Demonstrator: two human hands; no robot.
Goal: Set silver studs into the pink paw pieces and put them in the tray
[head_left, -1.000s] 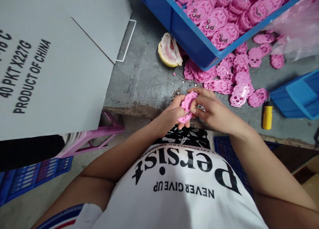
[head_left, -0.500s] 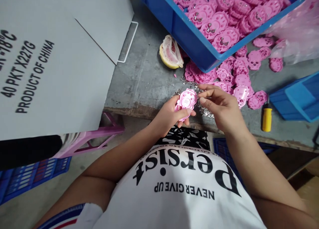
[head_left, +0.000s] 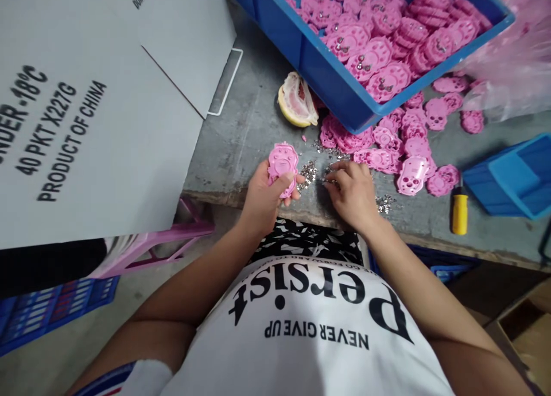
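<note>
My left hand [head_left: 262, 200] grips a pink plastic casing [head_left: 283, 159], its thumb pressed across the lower part of the face. The casing is roughly oval with a scalloped outline, small holes and a raised round middle. Just right of it, small shiny metal pieces [head_left: 308, 173], perhaps screws, lie scattered on the worktable [head_left: 241, 149]. My right hand [head_left: 355, 194] is down among these pieces, palm downward, fingers bent and drawn together. Its fingertips are partly hidden, so I cannot make out what is between them. Loose pink casings [head_left: 379, 159] lie right beyond this hand.
A blue bin [head_left: 357, 106] full of pink casings stands at the back. A cut citrus fruit [head_left: 298, 100] sits beside it. On the right are a yellow-handled screwdriver [head_left: 460, 213], a blue tray [head_left: 499, 181] and a plastic bag [head_left: 503, 92]. A big white carton [head_left: 107, 155] is on the left.
My left hand has moved left with the pink casing, away from my right hand. My right hand has left the casing's side and gone down to the metal pieces.
</note>
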